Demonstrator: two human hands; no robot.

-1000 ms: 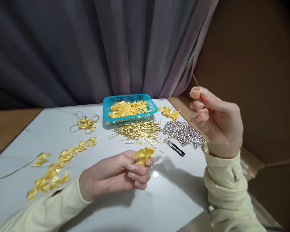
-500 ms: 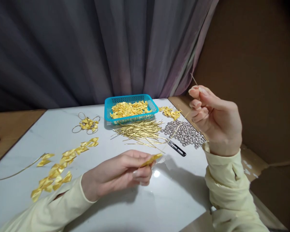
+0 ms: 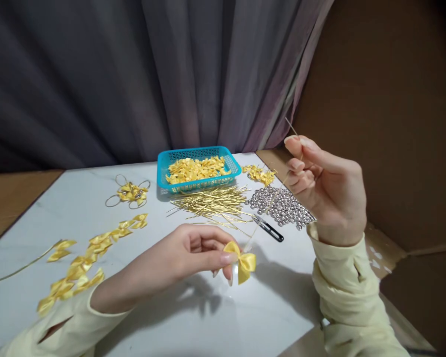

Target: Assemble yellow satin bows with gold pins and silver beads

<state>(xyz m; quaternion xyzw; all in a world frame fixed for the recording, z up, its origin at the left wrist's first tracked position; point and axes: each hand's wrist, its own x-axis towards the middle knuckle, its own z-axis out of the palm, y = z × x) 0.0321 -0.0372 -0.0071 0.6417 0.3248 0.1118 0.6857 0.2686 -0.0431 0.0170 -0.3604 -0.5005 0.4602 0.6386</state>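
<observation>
In my left hand (image 3: 204, 255), thumb and fingers pinch a yellow satin ribbon bow (image 3: 245, 264), its loops facing me. From behind the bow a thin gold cord (image 3: 269, 206) slants up to my right hand (image 3: 327, 183), raised at the right. The right thumb and forefinger are pinched on the cord, and a thin straight end juts above them. Whether that end is a needle or stiff cord I cannot tell. Below the cord lie black-handled thread snips (image 3: 271, 230), beside a heap of silver beads (image 3: 280, 206).
A blue plastic basket (image 3: 161, 171) of yellow bows stands at the back, with cut gold strands (image 3: 211, 201) before it. Loose bows (image 3: 100, 244) line the left of the white table (image 3: 163, 327). Bow pieces with cord loops (image 3: 132, 192) lie back left; more bows (image 3: 260, 174) lie back right.
My left hand has turned the bow from edge-on to facing me and lowered it a little. My right hand has shifted slightly left, still pinching the cord. The view has shifted slightly.
</observation>
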